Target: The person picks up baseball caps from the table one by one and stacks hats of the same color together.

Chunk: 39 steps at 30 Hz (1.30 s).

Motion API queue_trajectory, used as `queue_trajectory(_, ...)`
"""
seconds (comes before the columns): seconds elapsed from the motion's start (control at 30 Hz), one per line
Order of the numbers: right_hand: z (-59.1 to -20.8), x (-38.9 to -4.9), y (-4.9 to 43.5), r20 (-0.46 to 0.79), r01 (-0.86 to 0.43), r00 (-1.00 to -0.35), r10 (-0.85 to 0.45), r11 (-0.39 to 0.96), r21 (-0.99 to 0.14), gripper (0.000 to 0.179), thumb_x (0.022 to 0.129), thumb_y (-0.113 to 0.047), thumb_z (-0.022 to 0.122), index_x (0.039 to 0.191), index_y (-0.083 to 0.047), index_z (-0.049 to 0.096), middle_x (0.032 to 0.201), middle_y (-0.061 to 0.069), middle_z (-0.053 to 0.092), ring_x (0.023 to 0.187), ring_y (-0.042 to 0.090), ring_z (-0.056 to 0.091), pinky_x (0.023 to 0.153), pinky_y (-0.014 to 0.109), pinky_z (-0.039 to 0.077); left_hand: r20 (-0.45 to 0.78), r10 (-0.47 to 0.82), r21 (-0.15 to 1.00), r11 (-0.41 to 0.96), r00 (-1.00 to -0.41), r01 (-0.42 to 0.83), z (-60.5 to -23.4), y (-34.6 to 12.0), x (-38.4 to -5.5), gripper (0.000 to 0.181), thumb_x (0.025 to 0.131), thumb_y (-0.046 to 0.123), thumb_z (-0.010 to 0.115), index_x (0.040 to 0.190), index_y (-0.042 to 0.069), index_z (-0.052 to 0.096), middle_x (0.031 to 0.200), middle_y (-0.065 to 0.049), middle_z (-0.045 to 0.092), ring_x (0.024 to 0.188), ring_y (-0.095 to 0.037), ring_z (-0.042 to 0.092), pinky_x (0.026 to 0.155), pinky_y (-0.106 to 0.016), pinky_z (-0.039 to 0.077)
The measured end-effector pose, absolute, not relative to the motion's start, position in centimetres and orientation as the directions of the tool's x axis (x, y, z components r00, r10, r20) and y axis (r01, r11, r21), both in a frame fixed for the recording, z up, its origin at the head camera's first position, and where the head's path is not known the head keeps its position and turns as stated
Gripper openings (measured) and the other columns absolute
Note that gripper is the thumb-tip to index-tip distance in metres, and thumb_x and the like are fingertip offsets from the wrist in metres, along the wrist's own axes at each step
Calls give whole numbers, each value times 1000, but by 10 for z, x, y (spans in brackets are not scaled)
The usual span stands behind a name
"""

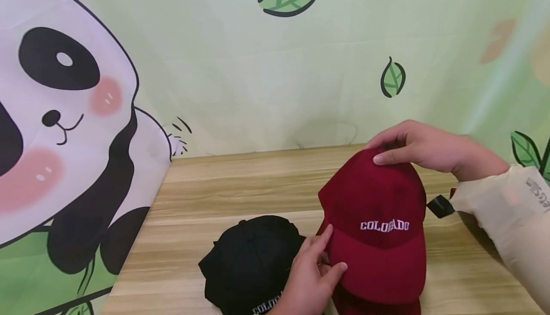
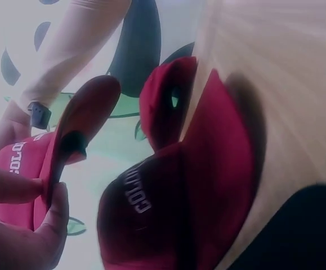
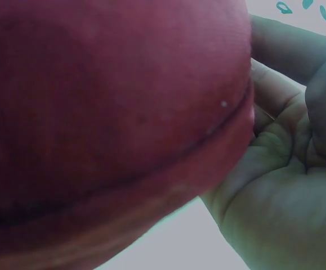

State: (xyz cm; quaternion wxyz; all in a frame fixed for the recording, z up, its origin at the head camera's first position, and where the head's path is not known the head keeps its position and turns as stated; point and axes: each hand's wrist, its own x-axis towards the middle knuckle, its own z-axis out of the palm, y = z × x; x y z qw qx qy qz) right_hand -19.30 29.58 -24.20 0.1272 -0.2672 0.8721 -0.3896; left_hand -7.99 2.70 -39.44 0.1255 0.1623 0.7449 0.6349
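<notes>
A red baseball cap point(image 1: 374, 195) with white COLORADO lettering is held up, its brim toward me. My right hand point(image 1: 423, 150) pinches the top of its crown, thumb in front. My left hand point(image 1: 311, 277) grips the left edge of its brim; in the left wrist view thumb and fingers lie on opposite faces of the brim. Below it a second red cap point(image 2: 219, 146), also lettered, rests on the table. Just left of my left hand sits a black cap point(image 1: 253, 253), its lettering partly covered by that hand. The red crown point(image 3: 106, 101) fills much of the right wrist view.
Another red cap point(image 2: 165, 101) lies farther along the wooden table point(image 1: 206, 186), mostly hidden by my right sleeve point(image 1: 511, 215) in the head view. Behind the table hangs a green cloth point(image 1: 215, 67) printed with a panda and leaves. A small black device point(image 1: 440, 206) sits at my right wrist.
</notes>
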Motion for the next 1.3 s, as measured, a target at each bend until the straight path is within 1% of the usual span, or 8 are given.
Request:
queue_trajectory(0.13,-247,-194,294,-64,-326,-827,-558,570,-754,25,92,-24,67,116,-17,69,100,5,73,88,19,69,75,31,56,-1,395,991,126,-919,53,-403,29,-77,66,89,6,67,148,5,36,127,-12,46,84,0,56,73,-11,49)
queue_trajectory(0.23,-253,-195,293,-89,-312,-826,-556,583,-751,25,91,-25,67,115,-19,70,100,4,72,88,19,69,76,32,56,16,380,988,138,-925,73,-411,32,-74,67,89,6,68,148,4,37,126,-12,47,81,1,53,70,-13,50)
queue_trajectory(0.3,-259,-195,292,-92,-321,-821,-564,589,-742,24,91,-26,67,114,-20,70,100,3,72,89,19,68,76,31,55,28,362,982,163,-932,93,-418,34,-72,67,88,7,69,146,2,39,123,-12,49,76,2,50,66,-14,48)
queue_trajectory(0.43,-273,-194,290,-90,-346,-817,-569,609,-714,24,90,-29,68,113,-23,71,102,0,71,91,14,65,77,28,53,4,330,978,196,-944,73,-431,39,-67,66,85,9,72,144,2,43,119,-9,51,69,4,48,62,-15,46)
queue_trajectory(0.67,-294,-198,287,-90,-358,-803,-589,598,-718,23,88,-28,70,111,-24,71,100,0,70,88,13,64,75,27,53,10,292,971,225,-956,79,-449,40,-61,66,83,12,74,141,0,46,114,-8,54,70,7,48,63,-15,46)
queue_trajectory(0.97,-316,-199,283,-111,-366,-764,-636,568,-737,21,90,-26,68,110,-23,72,100,0,71,87,13,65,75,27,53,-73,291,960,278,-954,11,-464,37,-57,67,81,18,74,140,-2,48,103,-3,54,67,5,47,60,-16,42)
queue_trajectory(1.13,-329,-201,283,-134,-338,-776,-617,585,-737,22,89,-28,69,110,-22,72,101,-1,71,89,12,64,77,27,52,-90,304,946,325,-949,14,-470,37,-58,68,79,17,74,139,-3,49,97,-2,53,65,5,46,59,-17,42)
queue_trajectory(1.3,-337,-201,285,-139,-317,-784,-605,584,-747,23,89,-27,69,111,-20,72,101,0,71,89,12,64,77,27,52,-96,339,941,337,-936,26,-473,37,-61,68,80,15,73,139,-5,47,98,-5,54,65,4,47,59,-18,42)
